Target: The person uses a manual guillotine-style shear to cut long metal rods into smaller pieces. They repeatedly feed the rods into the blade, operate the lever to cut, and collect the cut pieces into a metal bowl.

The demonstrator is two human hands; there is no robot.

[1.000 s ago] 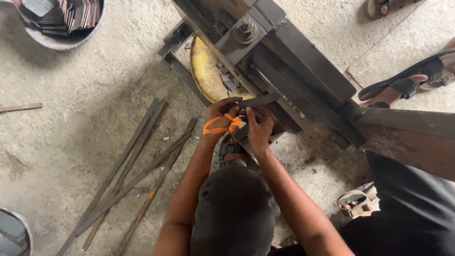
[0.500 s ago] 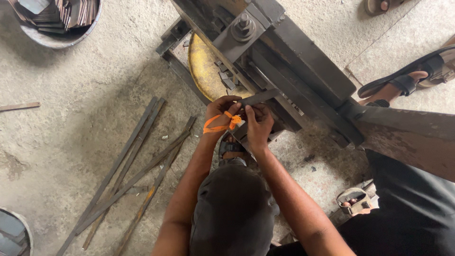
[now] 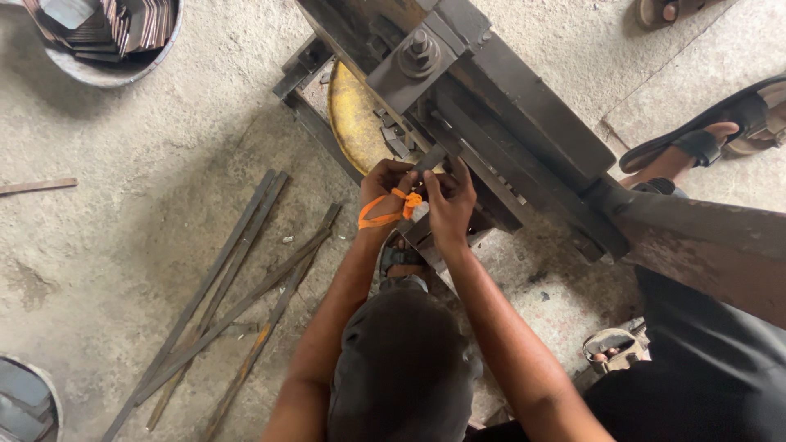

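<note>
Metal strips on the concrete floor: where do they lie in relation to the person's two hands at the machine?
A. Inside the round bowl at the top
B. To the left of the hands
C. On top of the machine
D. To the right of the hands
B: the long metal strips lie loose on the floor left of the left hand and right hand, which work at the machine.

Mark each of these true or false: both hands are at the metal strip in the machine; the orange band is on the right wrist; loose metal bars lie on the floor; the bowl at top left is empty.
1. Both hands, left hand and right hand, grip the metal strip at the machine: true.
2. The orange band is on the right wrist: false, it is on the left.
3. Loose metal bars lie on the floor: true.
4. The bowl at top left is empty: false, it holds cut metal pieces.
</note>
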